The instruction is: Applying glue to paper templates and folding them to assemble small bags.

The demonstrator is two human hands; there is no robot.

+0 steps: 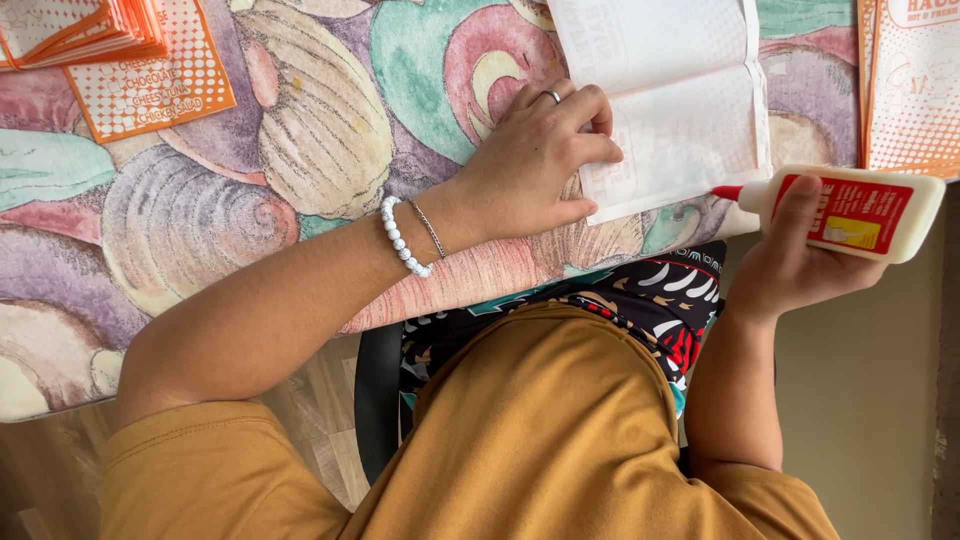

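My left hand point(545, 155) rests with curled fingers on the near-left corner of a white folded paper sheet point(680, 100), pinning it to the table. It wears a ring, a white bead bracelet and a thin chain. My right hand point(800, 262) grips a white glue bottle point(850, 210) with a red label. The bottle lies sideways, and its red tip touches the paper's near edge.
The table point(300, 150) carries a cloth printed with pastel shells. A stack of orange-and-white printed paper bags point(110, 50) lies at the far left, more orange printed sheets point(910, 80) at the far right. My mustard shirt and patterned clothing fill the near side.
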